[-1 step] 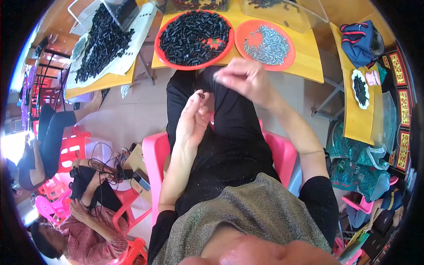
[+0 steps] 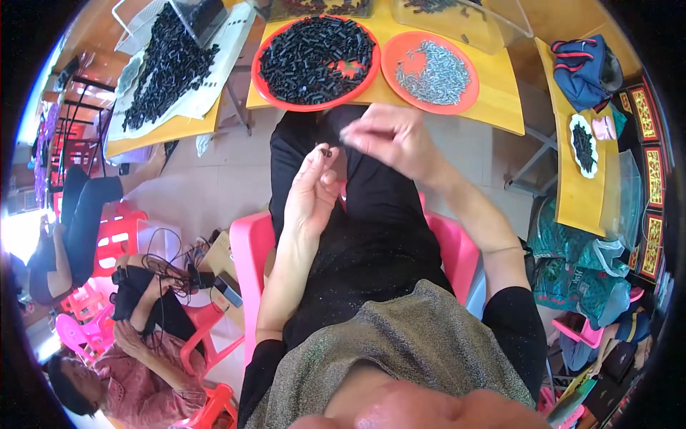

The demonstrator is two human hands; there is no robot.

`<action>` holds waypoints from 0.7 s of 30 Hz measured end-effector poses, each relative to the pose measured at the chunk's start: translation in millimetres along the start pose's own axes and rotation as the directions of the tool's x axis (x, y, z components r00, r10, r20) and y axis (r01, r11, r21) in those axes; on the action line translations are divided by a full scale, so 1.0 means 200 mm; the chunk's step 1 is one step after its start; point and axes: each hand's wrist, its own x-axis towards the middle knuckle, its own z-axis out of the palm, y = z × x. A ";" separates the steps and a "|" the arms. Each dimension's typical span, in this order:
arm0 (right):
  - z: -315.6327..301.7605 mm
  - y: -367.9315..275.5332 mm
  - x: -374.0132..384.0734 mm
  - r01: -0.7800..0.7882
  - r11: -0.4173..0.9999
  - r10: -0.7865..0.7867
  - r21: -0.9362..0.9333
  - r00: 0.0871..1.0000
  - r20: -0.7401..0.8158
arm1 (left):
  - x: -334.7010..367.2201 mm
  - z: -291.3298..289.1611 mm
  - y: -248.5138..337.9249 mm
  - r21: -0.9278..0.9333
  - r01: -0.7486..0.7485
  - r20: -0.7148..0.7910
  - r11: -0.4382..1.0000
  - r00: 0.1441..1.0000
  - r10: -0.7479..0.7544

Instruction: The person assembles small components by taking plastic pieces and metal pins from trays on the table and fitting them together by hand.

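My left hand (image 2: 311, 191) is raised over my lap, closed in a pinch. Between its thumb and fingertips sits a small black plastic piece (image 2: 326, 152), one end showing. Just above and to the right, my right hand (image 2: 391, 139) is closed in a pinch too, its fingertips a short way from the piece. Whatever it grips is too small and blurred to make out. Beyond my knees lies a red plate (image 2: 266, 91) heaped with black plastic pieces (image 2: 311, 61). Beside it, an orange-red plate (image 2: 400, 51) bears many small silvery screws (image 2: 439, 75).
Both plates rest on a yellow table (image 2: 500, 107) with clear bins at its back. Black pieces also lie heaped on a white sheet (image 2: 189, 107) at left. A side table (image 2: 572, 200) at right bears a bag (image 2: 582, 68). Another person (image 2: 153, 372) sits at lower left.
My right hand has come slightly down and nearer to the left hand, still pinched. The left hand keeps its place with the small black piece.
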 end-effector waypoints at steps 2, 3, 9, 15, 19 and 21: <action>0.08 -0.03 -0.04 0.048 0.998 -0.049 -0.045 0.999 -0.012 | -0.03 0.02 0.00 -0.002 -0.023 0.010 1.000 1.000 0.023; 0.11 -0.03 -0.06 0.068 0.996 -0.069 -0.056 0.997 -0.020 | -0.04 0.03 -0.01 -0.002 -0.035 0.019 0.999 0.999 0.035; 0.16 -0.01 -0.09 0.169 0.962 -0.188 -0.214 0.979 -0.074 | -0.09 0.05 -0.03 0.072 -0.077 -0.002 0.994 0.997 0.077; 0.19 -0.04 -0.11 0.124 0.969 -0.139 -0.216 0.989 -0.055 | -0.10 -0.01 -0.05 0.063 -0.030 0.010 0.998 1.000 0.030; 0.13 -0.02 -0.07 -0.080 0.989 0.101 -0.125 0.980 0.171 | -0.09 -0.07 -0.03 -0.053 0.094 -0.005 0.994 0.996 -0.094; 0.09 0.05 0.05 -0.123 0.992 0.121 0.025 0.990 0.077 | -0.08 -0.10 0.00 -0.169 0.111 0.042 0.979 0.994 -0.106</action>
